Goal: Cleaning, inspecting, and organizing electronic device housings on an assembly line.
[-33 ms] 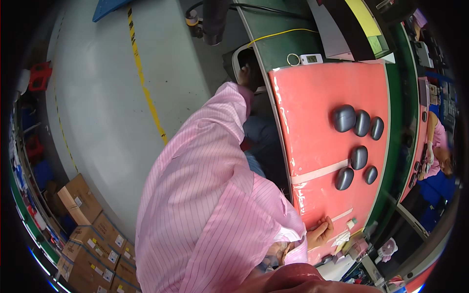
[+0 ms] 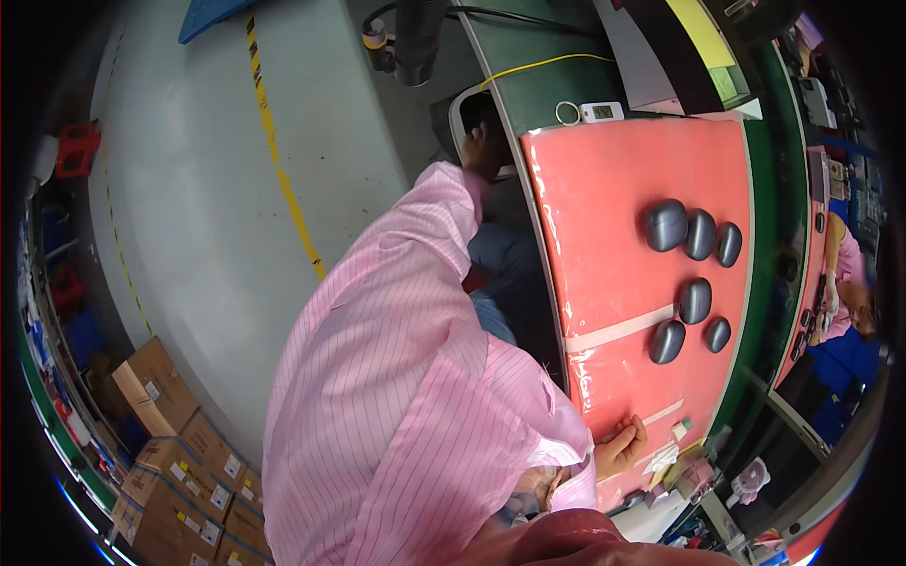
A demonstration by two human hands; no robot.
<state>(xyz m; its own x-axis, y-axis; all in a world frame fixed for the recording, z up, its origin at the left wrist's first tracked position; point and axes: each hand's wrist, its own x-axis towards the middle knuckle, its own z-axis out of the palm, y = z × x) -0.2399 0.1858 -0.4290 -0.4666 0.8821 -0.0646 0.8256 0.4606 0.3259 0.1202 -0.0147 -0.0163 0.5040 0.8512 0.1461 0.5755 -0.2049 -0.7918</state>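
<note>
My left hand [image 2: 479, 149] reaches out past the table's side, in shadow, over a dark bin with a white rim [image 2: 457, 118]. Its fingers look spread, and I see nothing in them. On the red mat [image 2: 604, 255] lies my right hand [image 2: 621, 447], fingers curled in and nothing visible between them. Several dark grey rounded cases, such as the largest one [image 2: 665, 225], stand apart from both hands. Three form a row farther off; a middle case [image 2: 695, 300], a nearer case [image 2: 667, 341] and a small case [image 2: 717, 334] sit closer to my right hand.
At the mat's far edge lie a white digital meter [image 2: 601, 112] and a yellow cable [image 2: 547, 63]. Paper trays [image 2: 703, 57] stand beyond. Cardboard boxes [image 2: 179, 481] are stacked at lower left. Another person in pink [image 2: 845, 274] works at the right-hand bench. A small pink fan [image 2: 751, 479] stands at lower right.
My left hand has shifted slightly, and its fingers show more clearly over the bin. My right hand and the grey cases keep their places on the mat.
</note>
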